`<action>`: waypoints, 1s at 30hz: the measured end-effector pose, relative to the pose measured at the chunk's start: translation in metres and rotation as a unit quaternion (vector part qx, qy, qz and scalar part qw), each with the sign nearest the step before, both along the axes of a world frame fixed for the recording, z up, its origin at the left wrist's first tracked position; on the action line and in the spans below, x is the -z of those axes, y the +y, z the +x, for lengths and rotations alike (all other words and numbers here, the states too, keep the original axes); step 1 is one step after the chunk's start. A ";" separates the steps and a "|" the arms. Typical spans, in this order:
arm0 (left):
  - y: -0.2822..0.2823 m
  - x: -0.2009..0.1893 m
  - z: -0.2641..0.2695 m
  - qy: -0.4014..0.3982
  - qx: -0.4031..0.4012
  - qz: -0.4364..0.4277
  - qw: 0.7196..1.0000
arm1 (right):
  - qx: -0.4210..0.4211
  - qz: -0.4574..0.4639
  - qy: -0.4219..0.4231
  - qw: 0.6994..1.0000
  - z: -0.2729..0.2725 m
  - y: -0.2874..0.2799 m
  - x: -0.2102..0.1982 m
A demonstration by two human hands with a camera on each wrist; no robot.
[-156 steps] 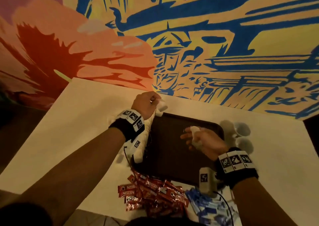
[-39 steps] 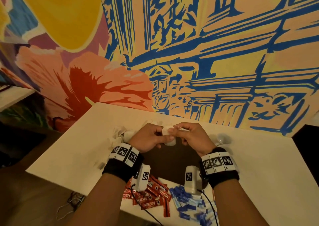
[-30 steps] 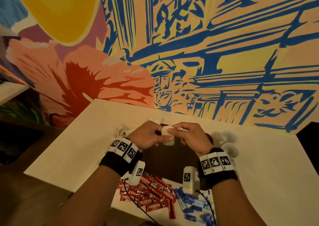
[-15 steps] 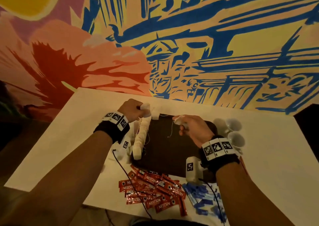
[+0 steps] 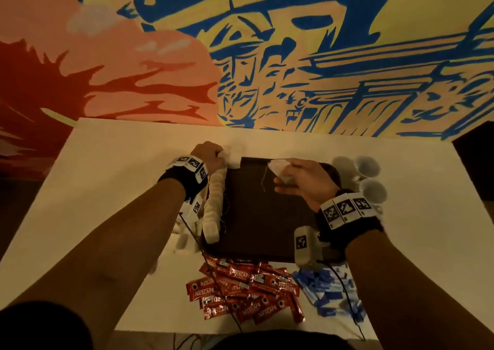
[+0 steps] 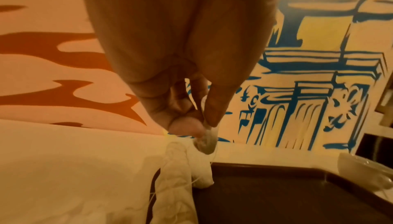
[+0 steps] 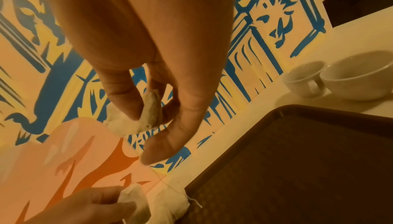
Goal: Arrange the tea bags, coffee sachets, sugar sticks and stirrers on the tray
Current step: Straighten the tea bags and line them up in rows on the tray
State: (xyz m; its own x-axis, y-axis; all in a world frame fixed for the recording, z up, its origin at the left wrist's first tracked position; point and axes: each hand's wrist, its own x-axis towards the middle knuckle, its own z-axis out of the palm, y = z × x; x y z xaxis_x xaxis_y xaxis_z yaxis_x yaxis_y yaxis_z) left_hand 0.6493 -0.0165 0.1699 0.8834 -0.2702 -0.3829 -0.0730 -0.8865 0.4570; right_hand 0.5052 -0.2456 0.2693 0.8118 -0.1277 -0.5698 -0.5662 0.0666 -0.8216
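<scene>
A dark brown tray (image 5: 267,224) lies on the white table. A row of white tea bags (image 5: 213,202) runs down its left edge. At the tray's far left corner my left hand (image 5: 213,155) pinches a tea bag (image 6: 206,142) just above the row's far end. My right hand (image 5: 296,181) hovers over the tray's far side and holds another tea bag (image 5: 279,169) between thumb and fingers, its string dangling. That tea bag (image 7: 144,118) shows in the right wrist view too. Red coffee sachets (image 5: 246,290) and blue sugar sticks (image 5: 326,290) lie heaped in front of the tray.
Two white cups (image 5: 370,178) stand right of the tray, near the painted wall (image 5: 267,55). More tea bags (image 5: 184,232) lie on the table left of the tray. A cable (image 5: 347,296) runs across the sugar sticks. The table's front edge is close to me.
One second ago both hands held one tea bag together above the tray. They have parted since: the left went to the tray's far left corner, the right stays over the tray with its own bag.
</scene>
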 end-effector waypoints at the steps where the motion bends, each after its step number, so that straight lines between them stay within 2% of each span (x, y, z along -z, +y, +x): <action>1: -0.003 0.008 0.006 -0.007 0.008 0.008 1.000 | 0.009 -0.010 0.001 1.000 0.003 0.001 0.004; 7: -0.030 0.045 0.028 0.003 0.108 0.054 0.993 | 0.012 -0.054 0.002 0.998 0.010 0.000 0.028; 9: -0.033 0.054 0.032 0.016 0.115 0.063 0.991 | 0.011 -0.051 0.004 0.999 0.012 -0.001 0.031; 21: -0.035 0.076 0.064 -0.010 0.055 0.098 0.994 | -0.006 -0.018 -0.004 1.000 0.019 -0.014 0.049; 27: -0.032 0.058 0.056 -0.042 0.022 0.090 0.995 | -0.023 -0.008 -0.022 0.999 0.020 -0.016 0.045; 30: -0.029 0.031 0.041 -0.078 -0.033 0.034 0.996 | -0.020 0.001 -0.025 0.999 0.018 -0.018 0.043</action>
